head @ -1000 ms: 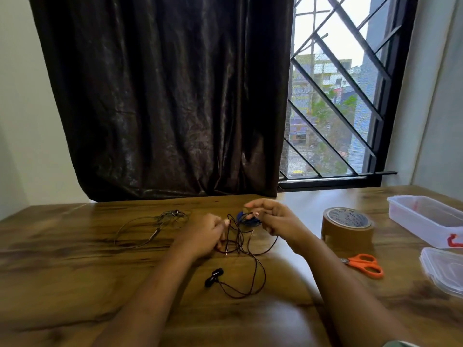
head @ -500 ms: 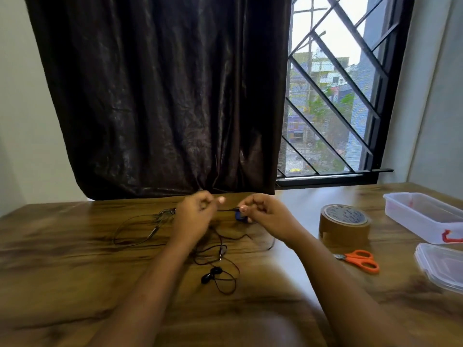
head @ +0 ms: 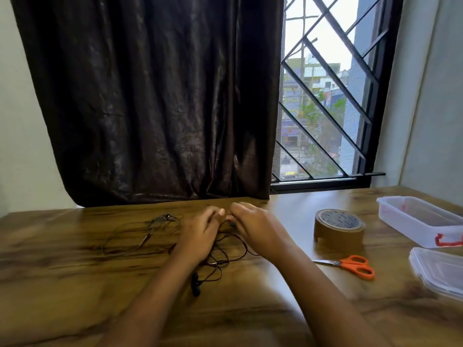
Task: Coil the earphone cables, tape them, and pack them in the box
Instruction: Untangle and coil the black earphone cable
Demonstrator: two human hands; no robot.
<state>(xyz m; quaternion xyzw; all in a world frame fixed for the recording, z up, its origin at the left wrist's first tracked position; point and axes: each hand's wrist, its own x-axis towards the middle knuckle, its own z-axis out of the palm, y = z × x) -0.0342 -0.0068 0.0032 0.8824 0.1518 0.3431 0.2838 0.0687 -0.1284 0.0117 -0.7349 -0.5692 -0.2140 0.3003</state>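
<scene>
Single head-worn wide-angle view. Set above the near edge of the desk [head: 75, 284], facing forward and slightly down toward the far edge, the curtain [head: 150, 96] and the barred window [head: 325, 108]. Near enough to bring both forearms in from the bottom, with left hand [head: 200, 234] and right hand [head: 258, 229] meeting mid-frame over the earphone cable [head: 220, 263]. Cuts off the box [head: 421, 221] at the right margin, toward the desk's far right corner.

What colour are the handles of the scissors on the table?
Orange, clearest in the head view; the scissors lie in front of the tape roll.
</scene>
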